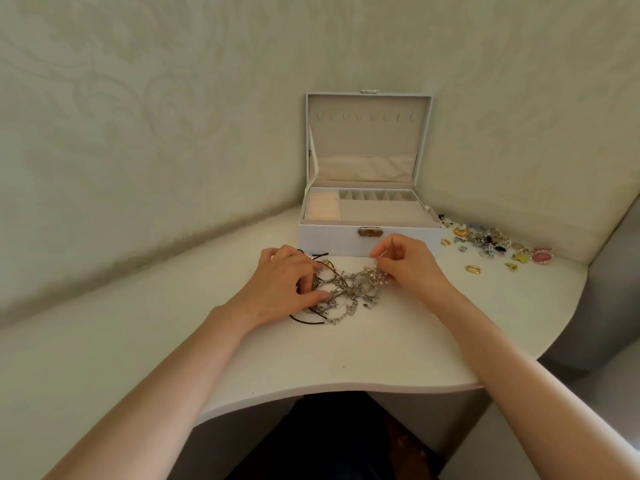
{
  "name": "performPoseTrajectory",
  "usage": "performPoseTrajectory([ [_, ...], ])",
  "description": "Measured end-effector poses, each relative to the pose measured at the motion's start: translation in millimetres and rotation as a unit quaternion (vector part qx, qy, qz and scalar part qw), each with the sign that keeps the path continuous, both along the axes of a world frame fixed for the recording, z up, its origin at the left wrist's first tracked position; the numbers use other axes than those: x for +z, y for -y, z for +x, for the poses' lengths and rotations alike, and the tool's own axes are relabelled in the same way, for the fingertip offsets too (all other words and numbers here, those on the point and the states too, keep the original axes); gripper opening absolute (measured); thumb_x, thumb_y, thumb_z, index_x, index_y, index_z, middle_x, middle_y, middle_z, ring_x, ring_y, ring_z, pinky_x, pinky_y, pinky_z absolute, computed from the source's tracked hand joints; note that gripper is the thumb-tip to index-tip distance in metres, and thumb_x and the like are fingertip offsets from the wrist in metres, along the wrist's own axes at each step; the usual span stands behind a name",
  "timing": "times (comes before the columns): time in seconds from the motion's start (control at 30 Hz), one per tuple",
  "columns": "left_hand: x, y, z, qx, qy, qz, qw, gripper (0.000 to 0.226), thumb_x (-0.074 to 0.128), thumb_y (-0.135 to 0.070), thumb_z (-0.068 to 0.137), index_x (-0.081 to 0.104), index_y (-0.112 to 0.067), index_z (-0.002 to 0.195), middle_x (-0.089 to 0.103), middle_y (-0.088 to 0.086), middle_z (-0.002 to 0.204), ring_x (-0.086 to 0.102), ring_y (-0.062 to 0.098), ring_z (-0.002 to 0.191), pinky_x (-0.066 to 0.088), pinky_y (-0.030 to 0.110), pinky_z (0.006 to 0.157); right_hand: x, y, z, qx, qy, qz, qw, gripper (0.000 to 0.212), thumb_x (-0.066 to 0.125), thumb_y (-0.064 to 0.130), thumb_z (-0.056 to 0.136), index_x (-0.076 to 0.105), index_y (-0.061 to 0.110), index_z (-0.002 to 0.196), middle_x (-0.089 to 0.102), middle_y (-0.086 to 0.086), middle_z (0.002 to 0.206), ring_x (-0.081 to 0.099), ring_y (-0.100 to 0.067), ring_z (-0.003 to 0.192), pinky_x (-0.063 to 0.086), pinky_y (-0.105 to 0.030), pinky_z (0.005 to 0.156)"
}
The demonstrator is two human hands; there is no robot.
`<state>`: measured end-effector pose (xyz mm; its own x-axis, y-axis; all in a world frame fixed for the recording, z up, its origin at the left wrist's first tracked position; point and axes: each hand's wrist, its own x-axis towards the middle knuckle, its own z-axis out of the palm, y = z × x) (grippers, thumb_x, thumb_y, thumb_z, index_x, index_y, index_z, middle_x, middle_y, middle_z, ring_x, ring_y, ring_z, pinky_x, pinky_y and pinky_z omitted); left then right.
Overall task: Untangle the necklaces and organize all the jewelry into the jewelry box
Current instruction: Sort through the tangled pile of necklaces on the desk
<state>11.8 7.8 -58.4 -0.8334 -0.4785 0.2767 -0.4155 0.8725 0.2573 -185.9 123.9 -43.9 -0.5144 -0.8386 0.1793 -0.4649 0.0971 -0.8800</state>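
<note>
From my feed, the tangle of necklaces [349, 294] lies on the table [346, 358] just before the open jewelry box [329, 237] (lid upright). The left hand [287, 282] grips its left side with curled fingers; the right hand [408, 265] pinches a strand at its right edge.

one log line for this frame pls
phase: untangling | left hand: holds necklace tangle on table | right hand: pinches a strand | jewelry box: open | loose jewelry: right of box
</note>
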Motion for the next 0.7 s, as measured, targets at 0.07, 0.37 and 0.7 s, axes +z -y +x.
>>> performPoseTrajectory([
  [0.07,1,-1,1,-0.003,-0.051,-0.009,0.999,0.026,0.067,-0.046,0.080,0.051,-0.028,0.070,0.061,-0.019,0.109,0.042,0.005,0.110,0.023,0.030,0.098,-4,-2,0,-0.010,-0.093,0.027,0.995,0.025,0.061,-0.003,0.080,0.064,0.022,0.077,0.061,0.001,0.075,0.054,-0.009,0.062,0.047,-0.023,0.066],
  [0.37,0,1,-1,-0.074,-0.049,0.041,0.995,0.006,0.066,-0.029,0.082,0.061,-0.029,0.085,0.056,-0.015,0.091,0.046,0.004,0.091,0.038,0.036,0.088,1,-8,9,0.102,-0.322,0.083,0.938,0.015,0.073,0.016,0.078,0.072,0.029,0.086,0.066,0.008,0.092,0.056,-0.013,0.084,0.042,-0.031,0.083],
  [0.7,13,-9,3,-0.040,0.002,0.140,0.989,0.066,0.075,-0.041,0.076,0.045,-0.027,0.132,0.048,-0.014,0.132,0.042,0.004,0.122,0.030,0.026,0.105,3,-10,7,0.113,-0.347,0.173,0.915,0.043,0.069,0.047,0.079,0.057,0.038,0.119,0.053,0.012,0.125,0.043,-0.013,0.113,0.034,-0.031,0.095],
])
